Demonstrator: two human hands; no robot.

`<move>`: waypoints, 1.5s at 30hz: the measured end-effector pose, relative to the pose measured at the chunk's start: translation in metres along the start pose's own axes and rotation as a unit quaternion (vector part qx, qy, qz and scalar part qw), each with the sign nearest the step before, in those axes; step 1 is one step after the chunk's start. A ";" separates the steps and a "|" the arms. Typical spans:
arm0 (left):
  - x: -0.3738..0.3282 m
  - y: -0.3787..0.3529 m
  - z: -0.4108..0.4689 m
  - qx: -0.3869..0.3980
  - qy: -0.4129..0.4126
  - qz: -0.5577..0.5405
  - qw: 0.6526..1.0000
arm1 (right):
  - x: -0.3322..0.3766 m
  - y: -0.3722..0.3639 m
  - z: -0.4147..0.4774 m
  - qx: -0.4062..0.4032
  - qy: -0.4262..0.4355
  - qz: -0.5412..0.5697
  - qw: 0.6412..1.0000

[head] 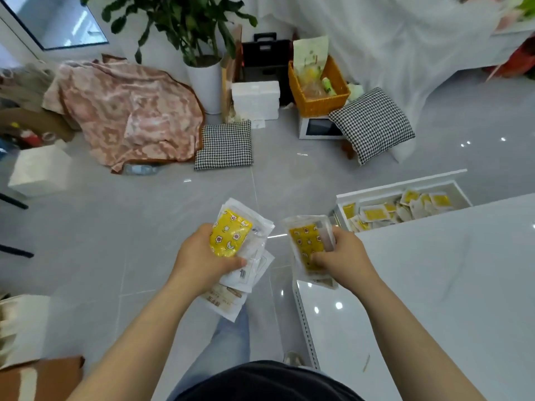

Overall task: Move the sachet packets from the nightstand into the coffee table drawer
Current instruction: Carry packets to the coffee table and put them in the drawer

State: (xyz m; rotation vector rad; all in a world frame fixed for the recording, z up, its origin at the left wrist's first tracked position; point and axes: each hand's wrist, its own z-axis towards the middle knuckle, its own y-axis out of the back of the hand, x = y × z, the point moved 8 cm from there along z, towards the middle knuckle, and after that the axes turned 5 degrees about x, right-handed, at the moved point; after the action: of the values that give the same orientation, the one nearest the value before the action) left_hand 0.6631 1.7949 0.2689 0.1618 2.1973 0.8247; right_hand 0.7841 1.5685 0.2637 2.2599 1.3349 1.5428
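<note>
Clear sachet packets with yellow pads inside, one fanned bunch (240,250) held up in the left hand, a smaller bunch (308,247) upright in the right hand, many more (399,209) piled loose in the open white drawer (405,185)

Coffee table (434,285) at right; its open drawer (460,189) juts from the far edge, sachet packets (405,208) inside. Left hand (202,259) and right hand (344,259) each grip packets left of the table's near-left corner, above floor (115,241).
</note>
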 end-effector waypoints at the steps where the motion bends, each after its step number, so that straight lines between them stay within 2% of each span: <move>1: -0.004 0.009 0.016 0.006 -0.005 0.003 1.000 | 0.008 -0.003 0.011 -0.003 -0.005 0.006 1.000; 7: -0.030 0.059 0.097 0.052 -0.047 0.040 0.997 | 0.057 -0.018 0.063 -0.034 -0.049 0.022 0.998; 14: -0.071 0.066 0.171 0.111 -0.088 0.077 0.987 | 0.075 -0.009 0.106 -0.088 -0.095 0.028 0.991; 22: -0.142 0.043 0.252 0.157 -0.135 0.134 0.969 | 0.064 0.035 0.168 -0.131 -0.138 0.087 0.978; 28: -0.228 0.027 0.308 0.166 -0.205 0.202 0.943 | 0.061 0.086 0.227 -0.159 -0.167 0.112 0.967; 34: -0.297 -0.005 0.354 0.209 -0.239 0.211 0.925 | 0.053 0.137 0.262 -0.188 -0.194 0.139 0.953; 38: -0.334 -0.036 0.385 0.259 -0.250 0.233 0.903 | 0.039 0.162 0.277 -0.219 -0.230 0.163 0.934; 45: -0.419 -0.091 0.450 0.343 -0.286 0.262 0.856 | 0.019 0.202 0.314 -0.265 -0.307 0.243 0.881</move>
State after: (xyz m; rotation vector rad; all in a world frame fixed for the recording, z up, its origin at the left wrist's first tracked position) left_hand 1.2843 1.8027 0.2510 1.2364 1.7714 0.1567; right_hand 1.1565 1.5746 0.2297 2.4553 0.1551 0.9412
